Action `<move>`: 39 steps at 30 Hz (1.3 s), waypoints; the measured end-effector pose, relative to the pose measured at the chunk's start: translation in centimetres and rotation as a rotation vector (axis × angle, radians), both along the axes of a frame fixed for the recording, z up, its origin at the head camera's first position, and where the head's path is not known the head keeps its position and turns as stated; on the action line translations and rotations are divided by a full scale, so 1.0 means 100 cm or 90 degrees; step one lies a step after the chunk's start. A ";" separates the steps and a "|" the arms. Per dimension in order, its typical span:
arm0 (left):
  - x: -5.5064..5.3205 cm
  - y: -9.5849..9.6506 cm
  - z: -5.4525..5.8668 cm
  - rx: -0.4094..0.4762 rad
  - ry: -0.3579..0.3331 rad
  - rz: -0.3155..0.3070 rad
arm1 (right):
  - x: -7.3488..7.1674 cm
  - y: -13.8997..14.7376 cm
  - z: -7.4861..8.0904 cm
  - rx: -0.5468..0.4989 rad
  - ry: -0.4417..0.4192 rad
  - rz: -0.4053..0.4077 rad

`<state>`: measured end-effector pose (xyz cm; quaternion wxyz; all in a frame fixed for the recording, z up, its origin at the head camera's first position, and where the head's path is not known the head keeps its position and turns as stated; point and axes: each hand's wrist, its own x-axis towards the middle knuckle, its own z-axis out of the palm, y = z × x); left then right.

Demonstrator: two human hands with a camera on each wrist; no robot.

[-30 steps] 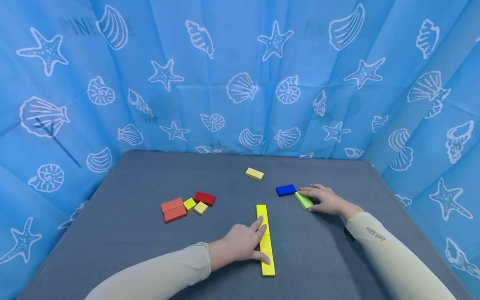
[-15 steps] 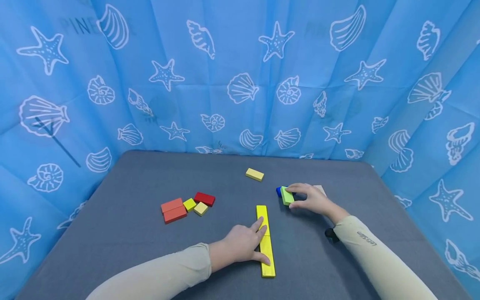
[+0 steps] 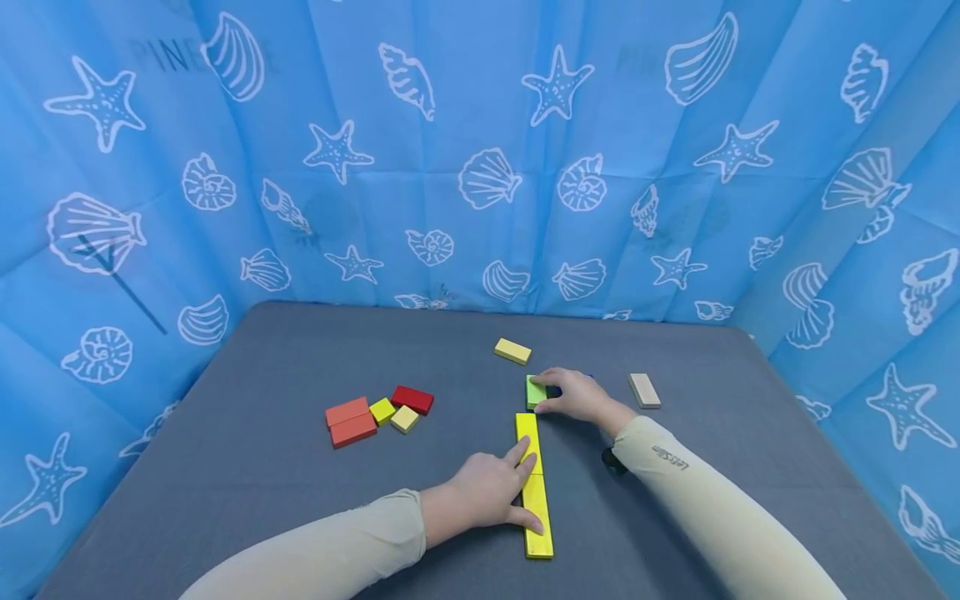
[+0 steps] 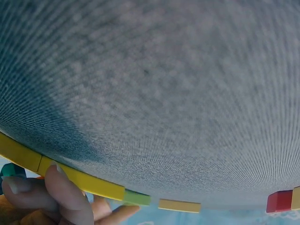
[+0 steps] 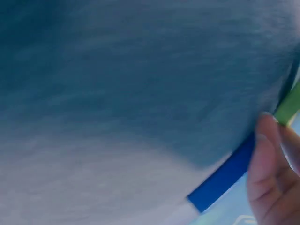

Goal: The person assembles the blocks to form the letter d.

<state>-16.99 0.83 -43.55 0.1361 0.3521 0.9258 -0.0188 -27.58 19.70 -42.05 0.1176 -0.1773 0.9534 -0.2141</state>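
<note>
Two yellow blocks (image 3: 536,508) lie end to end in a line pointing away from me. My left hand (image 3: 483,492) rests on them with spread fingers, fingertips on the far block and thumb on the near one. My right hand (image 3: 581,395) pinches a light green block (image 3: 536,393) just beyond the far end of the yellow line; in the head view a narrow gap shows between them. Behind the right hand, a blue block (image 5: 222,173) is mostly hidden in the head view. The left wrist view shows the green block (image 4: 136,198) near the yellow block's end.
Two orange-red blocks (image 3: 351,422), a small yellow block (image 3: 382,411), a small cream block (image 3: 405,419) and a red block (image 3: 412,400) cluster at left. A pale yellow block (image 3: 513,351) lies farther back, a beige block (image 3: 644,390) at right. A blue curtain (image 3: 480,150) backs the grey table (image 3: 247,500).
My right hand has picked up the green block and carried it left, past the blue block, to the yellow line's far end. The beige block has come into sight. My left hand stays put.
</note>
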 end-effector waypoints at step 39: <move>0.001 -0.002 0.001 0.022 -0.002 -0.014 | -0.028 -0.017 -0.005 -0.248 -0.153 -0.204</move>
